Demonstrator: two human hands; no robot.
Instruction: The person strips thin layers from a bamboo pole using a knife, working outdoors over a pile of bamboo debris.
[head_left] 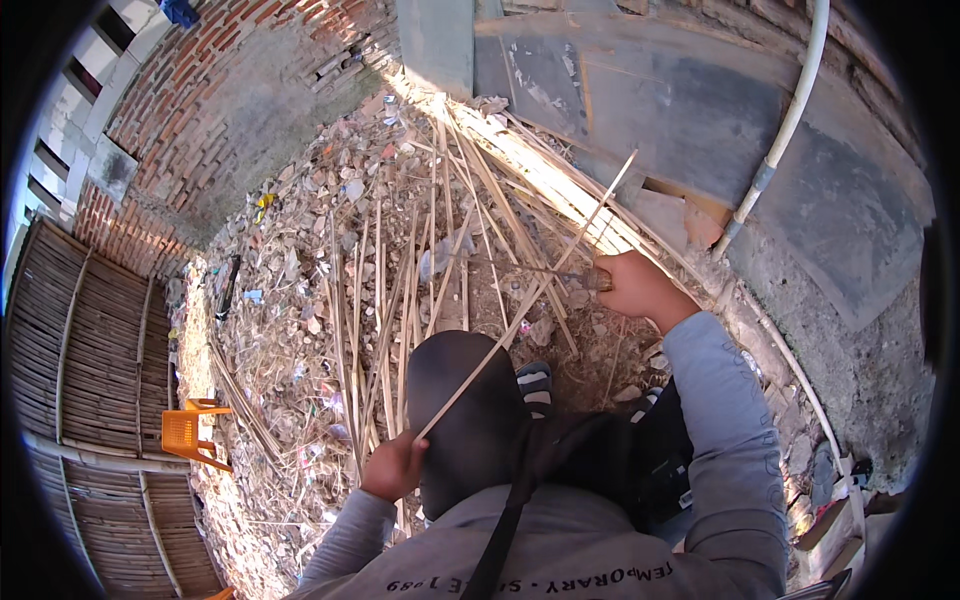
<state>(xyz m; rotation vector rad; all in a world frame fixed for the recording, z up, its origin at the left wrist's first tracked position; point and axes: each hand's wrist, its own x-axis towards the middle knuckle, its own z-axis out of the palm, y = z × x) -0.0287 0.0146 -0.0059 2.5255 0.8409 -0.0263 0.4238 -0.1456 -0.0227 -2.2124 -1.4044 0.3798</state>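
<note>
Running slantwise over the person's dark-trousered knee [465, 420], a long bamboo strip [525, 305] is gripped at its lower end by the left hand [393, 467]. The right hand [638, 285] is clamped on a knife [570, 277] laid across the strip higher up. Loose bamboo slats [385, 320] and rubble [300, 260] spread beyond, an orange plastic chair [190, 432] off left.

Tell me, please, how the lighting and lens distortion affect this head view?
Head view: hard sunlight washes out the bamboo strips by the wall, while the lap and both hands, left hand and right hand, sit in shade; fisheye bending curves the white pipe and the brick wall; the corners are black.
</note>
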